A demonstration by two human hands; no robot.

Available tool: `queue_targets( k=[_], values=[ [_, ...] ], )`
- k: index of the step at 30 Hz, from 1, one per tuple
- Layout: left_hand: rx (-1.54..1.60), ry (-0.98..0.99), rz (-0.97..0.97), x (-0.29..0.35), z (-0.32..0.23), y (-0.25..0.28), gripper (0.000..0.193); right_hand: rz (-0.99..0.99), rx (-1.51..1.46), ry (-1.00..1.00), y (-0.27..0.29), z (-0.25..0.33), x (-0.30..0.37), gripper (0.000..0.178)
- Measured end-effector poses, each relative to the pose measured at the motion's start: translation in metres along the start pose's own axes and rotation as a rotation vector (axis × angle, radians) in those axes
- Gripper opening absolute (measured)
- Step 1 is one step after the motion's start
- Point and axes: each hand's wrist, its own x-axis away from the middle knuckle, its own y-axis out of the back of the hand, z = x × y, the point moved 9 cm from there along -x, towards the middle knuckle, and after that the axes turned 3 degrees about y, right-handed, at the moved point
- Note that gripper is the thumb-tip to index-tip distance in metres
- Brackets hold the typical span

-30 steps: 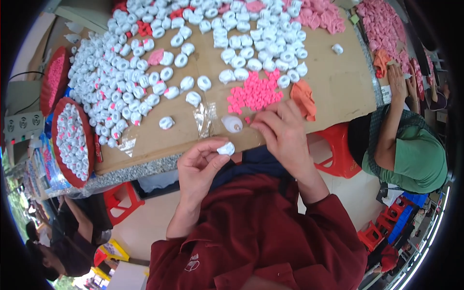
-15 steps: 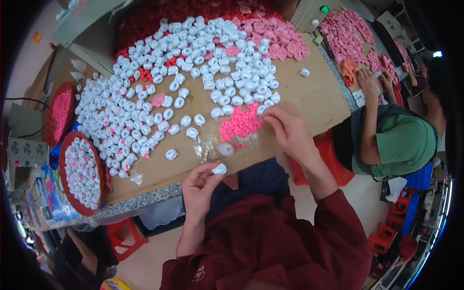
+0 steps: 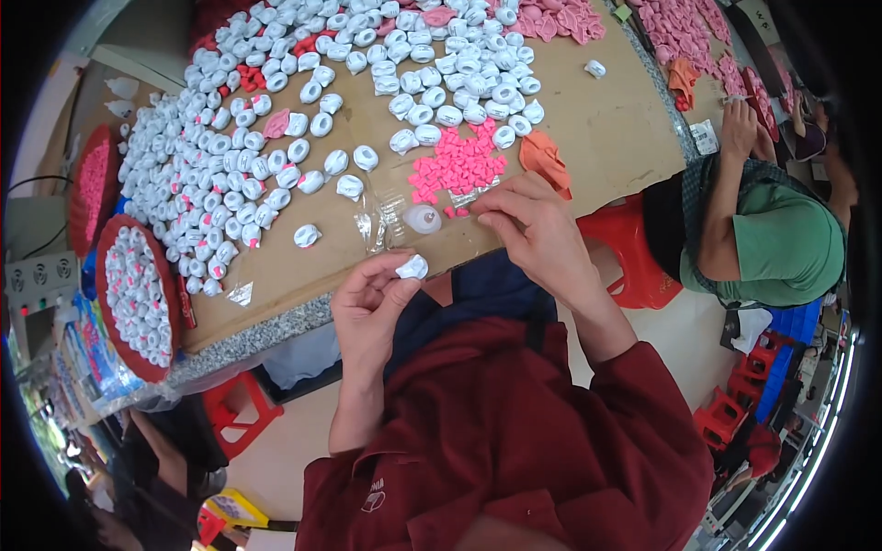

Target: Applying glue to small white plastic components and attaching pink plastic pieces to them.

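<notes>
Held between the thumb and fingers of my left hand (image 3: pixel 372 298) is a small white plastic piece (image 3: pixel 412 267), just off the table's near edge. My right hand (image 3: pixel 528 225) is closed in a pinch beside the pile of small pink pieces (image 3: pixel 457 158); whatever may be between its fingertips is too small to make out. A translucent round bulb-shaped piece (image 3: pixel 423 219) lies on the cardboard between my two hands. An orange limp piece (image 3: pixel 545 163) rests right behind my right hand.
Many white pieces (image 3: pixel 248 165) cover the table's left and far parts. Red bowls hold white pieces (image 3: pixel 138 294) and pink pieces (image 3: pixel 93 188). Clear tape (image 3: pixel 372 220) sticks to the cardboard (image 3: pixel 597 124). A person in green (image 3: pixel 781 230) works at right, near red stools (image 3: pixel 634 253).
My right hand has moved left and nearer, toward the small pink pieces, uncovering the orange piece. The left hand keeps its white piece. The whole view has shifted.
</notes>
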Motion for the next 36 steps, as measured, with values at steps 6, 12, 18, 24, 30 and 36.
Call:
queue_targets(
  k=[6, 12, 18, 24, 30, 36],
  values=[
    [-0.003, -0.031, 0.0, -0.002, -0.013, -0.006, 0.026, -0.116, 0.116, 0.155, -0.003, 0.021, -0.008, 0.01],
    [-0.026, 0.034, -0.022, 0.002, -0.002, -0.001, 0.025, -0.129, -0.018, 0.12, 0.022, 0.013, -0.019, 0.011],
    [0.028, 0.041, 0.0, 0.007, 0.0, -0.002, 0.024, -0.52, -0.136, 0.329, 0.191, 0.063, -0.171, 0.017],
    [0.017, 0.054, 0.04, 0.005, -0.001, -0.007, 0.025, -0.789, 0.2, 0.311, 0.276, 0.085, -0.246, 0.025],
    [-0.015, 0.144, -0.037, 0.005, 0.004, 0.001, 0.024, -0.5, 0.033, 0.319, 0.179, 0.064, -0.138, 0.02],
    [-0.032, 0.031, -0.003, -0.003, -0.004, -0.001, 0.024, -0.055, -0.229, -0.213, 0.033, -0.014, -0.025, 0.016]
  ],
)
